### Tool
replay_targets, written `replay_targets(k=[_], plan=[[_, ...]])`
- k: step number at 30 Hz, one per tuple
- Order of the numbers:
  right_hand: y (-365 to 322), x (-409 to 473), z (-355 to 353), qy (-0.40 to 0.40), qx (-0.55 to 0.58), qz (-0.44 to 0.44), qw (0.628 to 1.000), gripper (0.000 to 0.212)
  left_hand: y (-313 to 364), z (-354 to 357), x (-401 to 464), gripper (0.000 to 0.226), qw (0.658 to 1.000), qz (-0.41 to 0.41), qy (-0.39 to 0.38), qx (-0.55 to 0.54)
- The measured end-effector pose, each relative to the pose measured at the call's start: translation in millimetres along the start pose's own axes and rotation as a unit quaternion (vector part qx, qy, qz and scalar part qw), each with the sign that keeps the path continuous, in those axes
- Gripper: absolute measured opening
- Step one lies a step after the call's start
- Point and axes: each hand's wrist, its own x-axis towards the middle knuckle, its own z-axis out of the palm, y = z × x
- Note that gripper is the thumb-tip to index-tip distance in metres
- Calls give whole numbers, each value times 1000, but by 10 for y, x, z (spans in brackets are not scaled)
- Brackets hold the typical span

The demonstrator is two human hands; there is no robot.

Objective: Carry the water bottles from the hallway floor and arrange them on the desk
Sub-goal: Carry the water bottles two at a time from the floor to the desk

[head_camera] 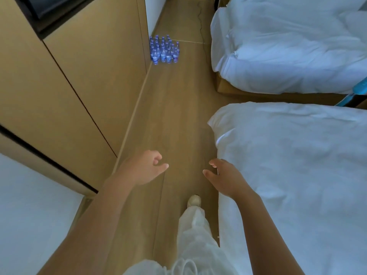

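Observation:
Several clear water bottles [164, 50] with blue caps and blue labels stand upright in a tight cluster on the wooden floor, far ahead against the corner of the wall panel. My left hand [144, 167] hangs in front of me with loosely curled fingers and holds nothing. My right hand [224, 176] is level with it, fingers relaxed and empty, close to the edge of the near bed. Both hands are well short of the bottles. No desk is in view.
A narrow wooden floor strip [170, 108] runs between tan wall panels [79, 80] on the left and two white-covered beds [294, 171] [288, 46] on the right. A thin dark cable [201, 22] lies on the floor beyond the bottles. My white-trousered leg and shoe [194, 201] step forward.

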Motion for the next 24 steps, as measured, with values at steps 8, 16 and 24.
replay_targets(k=[8,16,24], plan=[[-4,1746,-766,-2,-7,-28,1000,49,510,-657,1690,46,999,-14,27,-11],[-41,3259,-1664,16,-35,-67,997,47,1026,-1263,3156,43,997,-2,70,-37],[-132,4495,-2020,8,-50,-73,996,47,1038,-1692,4394,43,995,-10,76,-68]])
